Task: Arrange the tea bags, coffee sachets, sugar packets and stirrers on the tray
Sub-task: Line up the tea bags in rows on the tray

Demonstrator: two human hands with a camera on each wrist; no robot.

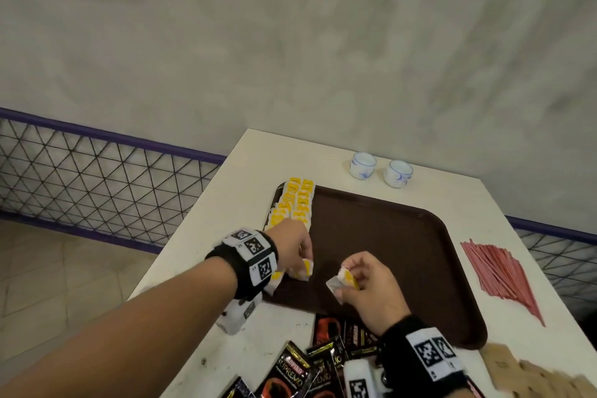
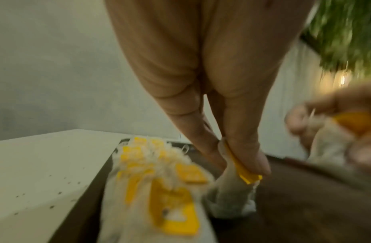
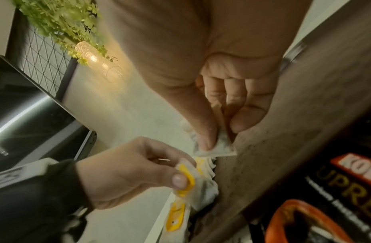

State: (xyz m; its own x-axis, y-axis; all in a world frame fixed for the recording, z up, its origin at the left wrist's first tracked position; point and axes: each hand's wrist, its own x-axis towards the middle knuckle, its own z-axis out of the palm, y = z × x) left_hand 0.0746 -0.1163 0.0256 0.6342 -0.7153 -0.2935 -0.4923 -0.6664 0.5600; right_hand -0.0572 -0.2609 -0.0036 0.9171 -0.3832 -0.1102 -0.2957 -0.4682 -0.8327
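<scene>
Yellow-tagged tea bags (image 1: 295, 203) lie in two columns along the left edge of the brown tray (image 1: 403, 236), and the row's long axis runs from near to far. At the near end of this row the left hand (image 1: 290, 245) pinches one tea bag (image 1: 305, 268) between thumb and fingers; the left wrist view shows what the head view hides, that this bag hangs with its yellow tag up and its lower edge touching the tray floor. To the right, above the middle of the tray, the right hand (image 1: 368, 281) pinches another tea bag (image 1: 344, 281) with thumb and curled fingers, its long axis tilted. Black coffee sachets (image 1: 300, 371) lie on the white table (image 1: 252, 171) at the near edge. Red stirrers (image 1: 497, 275) lie right of the tray, pointing near to far.
</scene>
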